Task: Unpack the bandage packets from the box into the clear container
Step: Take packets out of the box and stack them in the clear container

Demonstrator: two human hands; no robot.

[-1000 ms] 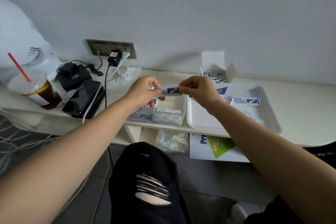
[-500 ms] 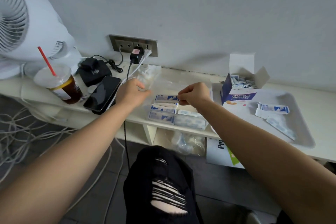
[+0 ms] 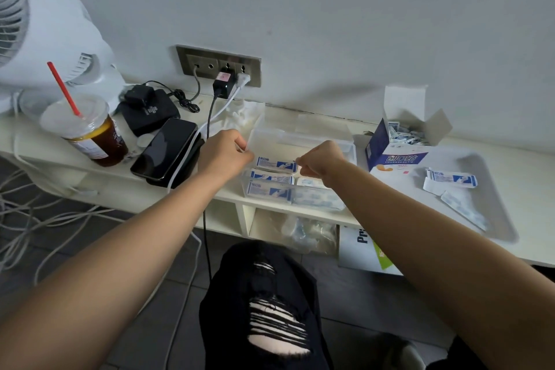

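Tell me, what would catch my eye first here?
Two hands meet at centre: the right hand pinches a bandage packet in the clear container, while the left hand holds the container's left wall. To the right an open box stands on a white tray; far left, a drink with a red straw.

Container (image 3: 300,137): clear plastic, rectangular, open top, upright on shelf (image 3: 510,141), just left of box; left hand (image 3: 225,153) holds its left wall.
Packets (image 3: 270,191) inside: white, blue print, lying flat in stacked rows.
Top packet (image 3: 274,164): flat, right end pinched by right hand (image 3: 319,164).
Box (image 3: 393,156): blue-white carton, flaps open, upright at tray's (image 3: 498,189) left rear corner, small packets heaped inside.
Loose packet (image 3: 452,179): flat on tray, right of box.
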